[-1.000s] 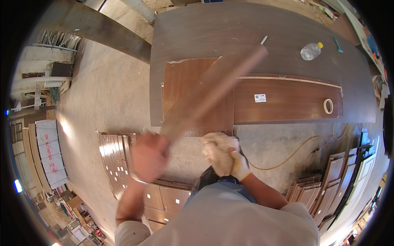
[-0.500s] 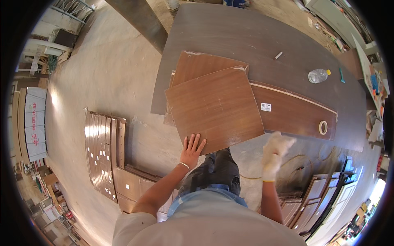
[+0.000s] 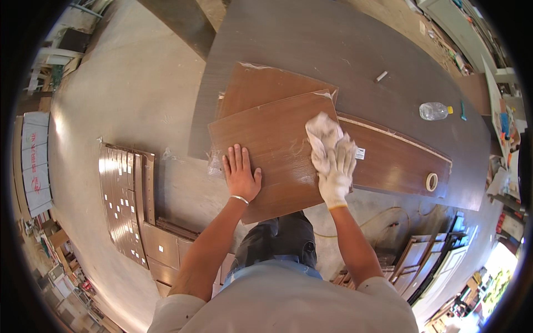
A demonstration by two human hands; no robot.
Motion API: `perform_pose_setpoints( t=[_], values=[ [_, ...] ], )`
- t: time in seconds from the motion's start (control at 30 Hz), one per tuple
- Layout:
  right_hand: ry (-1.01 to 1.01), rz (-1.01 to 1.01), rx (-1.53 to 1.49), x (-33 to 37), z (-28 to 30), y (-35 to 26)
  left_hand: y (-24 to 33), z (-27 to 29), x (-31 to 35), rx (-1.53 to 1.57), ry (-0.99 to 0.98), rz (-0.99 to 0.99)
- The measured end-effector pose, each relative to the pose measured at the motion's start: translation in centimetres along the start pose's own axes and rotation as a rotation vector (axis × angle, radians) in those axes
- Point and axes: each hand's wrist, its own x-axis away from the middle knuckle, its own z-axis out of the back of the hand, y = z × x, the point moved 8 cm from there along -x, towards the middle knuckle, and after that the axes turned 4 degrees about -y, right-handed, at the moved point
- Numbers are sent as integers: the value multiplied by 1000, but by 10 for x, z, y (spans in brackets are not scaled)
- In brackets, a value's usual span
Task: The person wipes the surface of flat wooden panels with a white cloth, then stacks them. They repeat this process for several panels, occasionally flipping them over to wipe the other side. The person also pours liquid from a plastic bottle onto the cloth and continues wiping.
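Note:
A brown wood-grain board (image 3: pixel 277 139) lies askew on top of another brown board (image 3: pixel 266 83) at the table's near side. My bare left hand (image 3: pixel 241 173) rests flat on the upper board, fingers apart. Towards that board's right side, my right hand (image 3: pixel 337 172), in a white work glove, presses a crumpled white cloth (image 3: pixel 322 130) onto the surface. A wet-looking sheen shows on the wood beside the cloth. Partly under these boards, a long brown panel (image 3: pixel 394 155) reaches to the right, with a white label and a tape roll (image 3: pixel 436 182) on it.
The large dark tabletop (image 3: pixel 288 33) carries a clear bottle with a yellow cap (image 3: pixel 435 111), a teal tool (image 3: pixel 463 110) and a short white stick (image 3: pixel 381 76). Stacked brown panels (image 3: pixel 119 194) stand on the floor at left. More panels (image 3: pixel 411 258) lean at lower right, near a hose.
My right hand has come left onto the upper board with the cloth. My left hand has slid up from the board's near edge onto its face, and the board has shifted towards me.

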Motion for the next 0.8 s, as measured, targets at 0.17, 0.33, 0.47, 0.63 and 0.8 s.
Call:
perform_pose_setpoints(
  t=[0.17, 0.33, 0.47, 0.63, 0.8],
  values=[
    [76, 30, -1, -143, 1, -50, 2, -4, -2, -88, -78, 16],
    [159, 129, -147, -194, -4, -68, 6, -6, -2, -122, -54, -30],
    [100, 69, -133, -60, 6, -18, 5, -6, -2, -123, -49, -28],
    [40, -115, -135, 11, 3, 7, 0, -10, -3, -89, -178, 75],
    [224, 96, -55, -150, 1, -45, 1, -7, -1, -62, -191, 81]
  ],
)
